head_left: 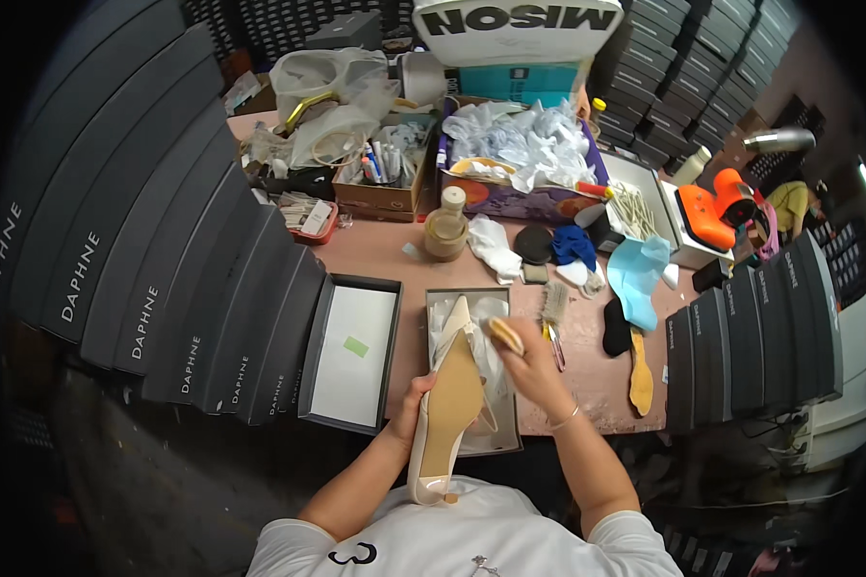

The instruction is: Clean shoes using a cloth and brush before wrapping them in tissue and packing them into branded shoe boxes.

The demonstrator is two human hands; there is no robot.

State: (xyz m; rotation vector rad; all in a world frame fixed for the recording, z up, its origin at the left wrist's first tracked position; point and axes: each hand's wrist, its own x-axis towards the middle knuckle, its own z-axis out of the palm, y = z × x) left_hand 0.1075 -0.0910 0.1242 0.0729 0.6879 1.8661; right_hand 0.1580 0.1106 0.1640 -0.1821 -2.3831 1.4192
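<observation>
Head view, and here we are: the cream pointed-toe slingback heel (457, 389) is sole-up right in front of me, my landmark for everything. Its long axis runs lengthwise away from me, toe at the far end, heel by my shirt (404, 539). My left fingers (420, 387) are wrapped on its left edge, about mid-length, gripping firmly by the look of it. My right fingers (527, 348) are closed round a small tan pad (506, 336), just right of the toe, seemingly a slim gap off it. So that's the key line: shoe to the left of the pad, toe the nearest part, left fingers the ones in contact.

Below the shoe, a grey shoebox (503, 438) with crumpled tissue paper (494, 370); left of it, an open box section (356, 389) bearing a green note (356, 346). Beyond the toe, a bottle (445, 236); to its right, a bristle brush (554, 303) on the pink table (587, 394).
</observation>
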